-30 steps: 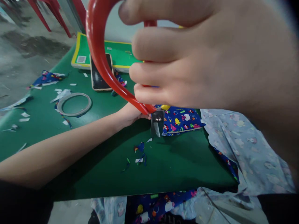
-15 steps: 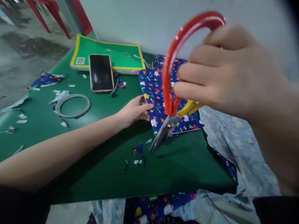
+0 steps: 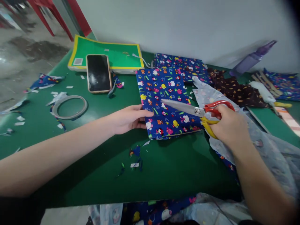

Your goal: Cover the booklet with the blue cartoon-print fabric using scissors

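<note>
My left hand point(image 3: 131, 119) pinches the left edge of a blue cartoon-print fabric piece point(image 3: 161, 90), thumb on top and fingers beneath. The piece looks layered, with a pale line along its front edge. In my right hand point(image 3: 231, 126) are scissors point(image 3: 197, 111) with one red and one yellow handle. Their blades look closed and point left over the fabric; whether they touch it I cannot tell. A long stretch of the same cloth, pale underside point(image 3: 255, 140) up, lies beneath my right forearm and hangs off the table.
A phone point(image 3: 98, 73) leans on a green book point(image 3: 122, 57). A tape roll point(image 3: 69, 107) and scraps point(image 3: 135, 151) lie on the green table point(image 3: 98, 168). More blue cloth point(image 3: 189, 64), brown cloth point(image 3: 239, 89) and a purple bottle point(image 3: 252, 61) stand along the wall.
My right hand has come down and away from the camera, and the scissors have turned from pointing downward to lying level over the fabric. My left hand keeps its hold.
</note>
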Action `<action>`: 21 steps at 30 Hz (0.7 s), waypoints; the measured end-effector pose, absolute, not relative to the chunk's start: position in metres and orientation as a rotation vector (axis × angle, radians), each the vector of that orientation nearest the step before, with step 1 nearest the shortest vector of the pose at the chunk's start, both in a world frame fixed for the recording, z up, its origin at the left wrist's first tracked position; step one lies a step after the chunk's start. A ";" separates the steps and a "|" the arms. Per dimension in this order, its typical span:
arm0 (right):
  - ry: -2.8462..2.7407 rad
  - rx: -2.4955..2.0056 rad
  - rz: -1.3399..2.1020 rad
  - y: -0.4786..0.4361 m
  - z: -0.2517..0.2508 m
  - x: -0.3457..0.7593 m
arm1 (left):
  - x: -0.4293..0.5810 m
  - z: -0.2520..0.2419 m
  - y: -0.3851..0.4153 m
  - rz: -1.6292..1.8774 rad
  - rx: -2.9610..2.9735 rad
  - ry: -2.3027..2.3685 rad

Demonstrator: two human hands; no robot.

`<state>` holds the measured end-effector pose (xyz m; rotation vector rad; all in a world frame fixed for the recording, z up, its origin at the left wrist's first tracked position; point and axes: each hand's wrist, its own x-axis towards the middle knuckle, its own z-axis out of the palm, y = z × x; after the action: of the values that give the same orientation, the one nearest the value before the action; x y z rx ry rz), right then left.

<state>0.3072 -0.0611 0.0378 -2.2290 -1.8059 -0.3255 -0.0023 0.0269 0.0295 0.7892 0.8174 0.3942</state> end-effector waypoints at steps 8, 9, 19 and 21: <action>-1.566 -2.252 -0.263 -0.065 0.026 0.316 | -0.001 0.025 0.008 0.417 0.634 0.860; -1.581 -2.231 -0.222 -0.066 0.025 0.318 | 0.000 0.023 0.004 0.439 0.609 0.877; -1.943 -2.049 -0.353 -0.072 0.015 0.311 | -0.004 0.017 -0.012 0.520 0.580 0.889; -1.973 -2.035 -0.444 -0.074 0.013 0.306 | -0.004 0.017 -0.010 0.513 0.636 0.904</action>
<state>0.3062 -0.0744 0.0130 -2.0353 -1.9729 -0.4436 -0.0044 -0.0102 0.0167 0.6358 0.9039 0.5134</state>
